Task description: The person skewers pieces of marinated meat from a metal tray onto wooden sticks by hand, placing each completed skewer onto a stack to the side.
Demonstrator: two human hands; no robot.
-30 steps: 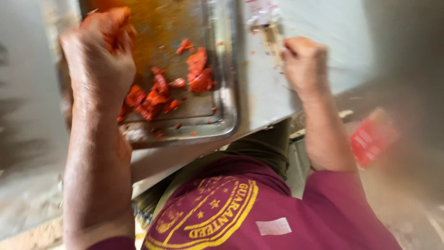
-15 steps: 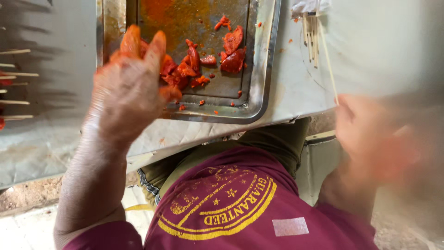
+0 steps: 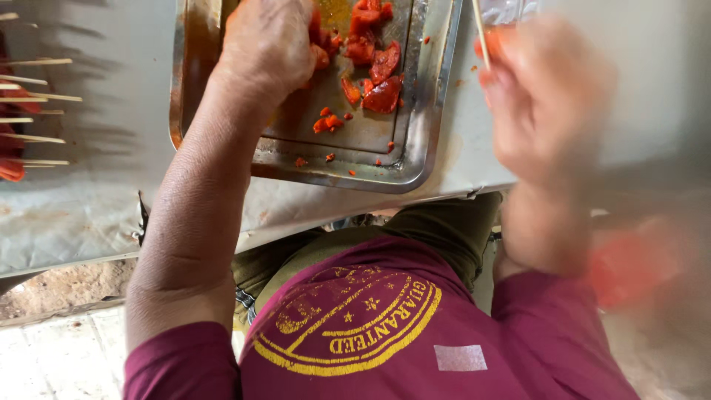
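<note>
Head view, starting nearest the camera: a maroon shirt (image 3: 370, 333) with a round yellow print fills the bottom of the frame, and both forearms run up from it toward the work surface. Beyond the shirt lies a grey table (image 3: 89, 215) whose near edge crosses just past the lap.

On that table sits a metal tray (image 3: 426, 111), its near corner just short of the table's edge. The left hand (image 3: 266, 44) is down inside the tray, at its far left part, knuckles up, wrist bent and forearm stretched straight from the shoulder. Its fingers are curled tight over red meat pieces (image 3: 374, 70) smeared with marinade; more pieces lie loose just right of the hand, and small scraps dot the tray's near floor.

Right of the tray, the right hand (image 3: 544, 104) is raised above the table and heavily blurred. It seems to pinch a thin wooden skewer (image 3: 481, 33) that points away from the body past the tray's right rim, though how the fingers close on it cannot be made out through the blur.

Left of the tray, well apart, loaded skewers (image 3: 29, 96) lie in a row with bare ends pointing toward it.

By my reading, the step in hand is gathering a piece for threading; that calls for bringing meat and skewer tip together.
</note>
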